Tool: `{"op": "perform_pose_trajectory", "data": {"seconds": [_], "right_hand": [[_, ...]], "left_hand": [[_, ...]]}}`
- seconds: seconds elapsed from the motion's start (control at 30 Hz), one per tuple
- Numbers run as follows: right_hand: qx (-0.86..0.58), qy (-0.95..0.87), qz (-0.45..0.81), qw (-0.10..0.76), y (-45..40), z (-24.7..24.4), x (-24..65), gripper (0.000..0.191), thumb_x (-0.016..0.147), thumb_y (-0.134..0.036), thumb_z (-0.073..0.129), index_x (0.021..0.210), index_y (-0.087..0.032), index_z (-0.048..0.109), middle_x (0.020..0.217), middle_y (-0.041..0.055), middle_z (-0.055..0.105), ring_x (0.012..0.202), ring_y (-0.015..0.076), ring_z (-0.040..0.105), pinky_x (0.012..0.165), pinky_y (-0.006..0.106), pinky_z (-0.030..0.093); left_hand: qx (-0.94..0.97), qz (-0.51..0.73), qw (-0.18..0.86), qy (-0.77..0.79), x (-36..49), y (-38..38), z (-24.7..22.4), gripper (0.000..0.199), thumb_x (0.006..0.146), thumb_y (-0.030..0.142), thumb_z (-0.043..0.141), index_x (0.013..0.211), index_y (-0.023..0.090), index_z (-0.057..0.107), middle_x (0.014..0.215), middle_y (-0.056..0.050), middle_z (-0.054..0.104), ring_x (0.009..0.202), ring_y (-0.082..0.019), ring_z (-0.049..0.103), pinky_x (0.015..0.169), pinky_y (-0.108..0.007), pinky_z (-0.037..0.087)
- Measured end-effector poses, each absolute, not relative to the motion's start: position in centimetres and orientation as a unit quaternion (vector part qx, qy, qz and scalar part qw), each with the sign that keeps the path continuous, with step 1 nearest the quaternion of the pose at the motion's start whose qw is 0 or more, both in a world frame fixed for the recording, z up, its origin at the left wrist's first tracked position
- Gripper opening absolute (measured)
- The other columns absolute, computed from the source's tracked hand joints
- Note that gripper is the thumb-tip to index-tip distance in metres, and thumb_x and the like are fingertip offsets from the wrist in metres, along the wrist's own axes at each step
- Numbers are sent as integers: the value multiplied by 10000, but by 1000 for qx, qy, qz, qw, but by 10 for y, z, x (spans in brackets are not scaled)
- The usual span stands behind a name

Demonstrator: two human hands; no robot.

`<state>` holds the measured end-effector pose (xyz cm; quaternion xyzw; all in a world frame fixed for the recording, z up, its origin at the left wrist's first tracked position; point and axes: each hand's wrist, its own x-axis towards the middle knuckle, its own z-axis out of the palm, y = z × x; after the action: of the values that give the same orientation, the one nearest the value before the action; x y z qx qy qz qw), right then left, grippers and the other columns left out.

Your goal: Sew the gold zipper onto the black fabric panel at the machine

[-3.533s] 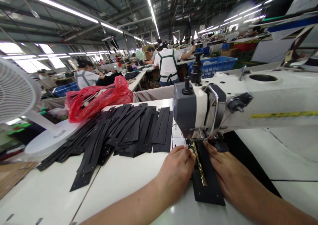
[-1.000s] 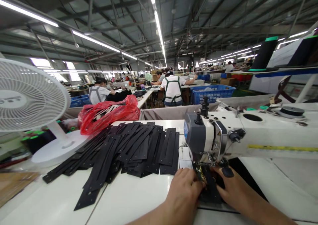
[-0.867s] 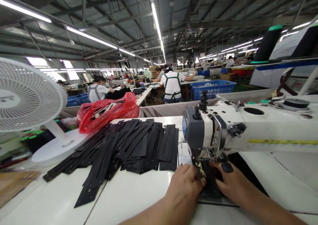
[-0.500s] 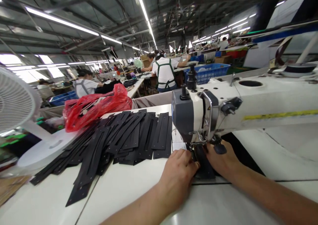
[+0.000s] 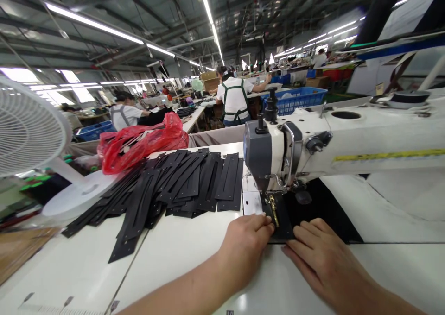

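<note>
— What's the black piece point(image 5: 282, 217) under the needle?
— Matt, leather-like, with a shiny brass-coloured metal zipper point(image 5: 273, 210).
— And at ten o'clock?
— Glossy, crinkled red plastic bag point(image 5: 139, 141); the table point(image 5: 181, 250) is smooth, white, faintly shiny.
</note>
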<state>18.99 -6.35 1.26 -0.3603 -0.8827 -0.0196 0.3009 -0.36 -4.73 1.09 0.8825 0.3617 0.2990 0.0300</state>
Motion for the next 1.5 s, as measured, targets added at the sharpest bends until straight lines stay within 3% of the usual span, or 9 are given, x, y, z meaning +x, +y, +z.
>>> {"op": "perform_pose_trajectory", "data": {"seconds": [0.3, 0.6, 0.97, 1.27, 1.5], "right_hand": [[-349, -883, -9, 314, -60, 4, 191, 318, 906, -111, 351, 692, -184, 574, 645, 10, 562, 604, 145, 483, 638, 335, 265], [-341, -891, -23, 297, -50, 0, 195, 288, 887, -111, 363, 703, -202, 566, 646, 1, 581, 603, 155, 517, 655, 338, 285], [-329, -893, -14, 308, -33, 5, 193, 313, 898, -106, 333, 729, -195, 581, 631, 7, 601, 585, 145, 553, 627, 306, 341], [-330, -889, -7, 317, -20, 8, 190, 263, 857, -87, 359, 863, -206, 593, 782, 17, 658, 715, 160, 599, 690, 300, 385], [-360, -884, 28, 296, -15, 3, 191, 200, 857, -113, 402, 808, -209, 572, 754, 5, 638, 794, 180, 594, 744, 323, 359]], "left_hand": [[893, 297, -84, 328, 7, -49, 12, 251, 918, 139, 373, 937, 88, 618, 886, -106, 682, 853, -208, 656, 768, -348, 574], [885, 314, -115, 323, 6, -36, 5, 236, 931, 165, 401, 851, 98, 612, 824, -80, 677, 790, -180, 661, 700, -293, 583], [893, 293, -84, 330, 4, -19, 5, 225, 925, 162, 401, 855, 107, 607, 744, -62, 631, 696, -184, 623, 636, -314, 563], [891, 266, -14, 368, 1, -12, 3, 125, 884, 162, 471, 899, 127, 589, 832, -86, 605, 740, -217, 578, 635, -348, 530], [885, 276, 46, 373, -2, -11, -1, 170, 868, 115, 448, 966, 130, 586, 910, -102, 591, 790, -205, 591, 672, -317, 531]]}}
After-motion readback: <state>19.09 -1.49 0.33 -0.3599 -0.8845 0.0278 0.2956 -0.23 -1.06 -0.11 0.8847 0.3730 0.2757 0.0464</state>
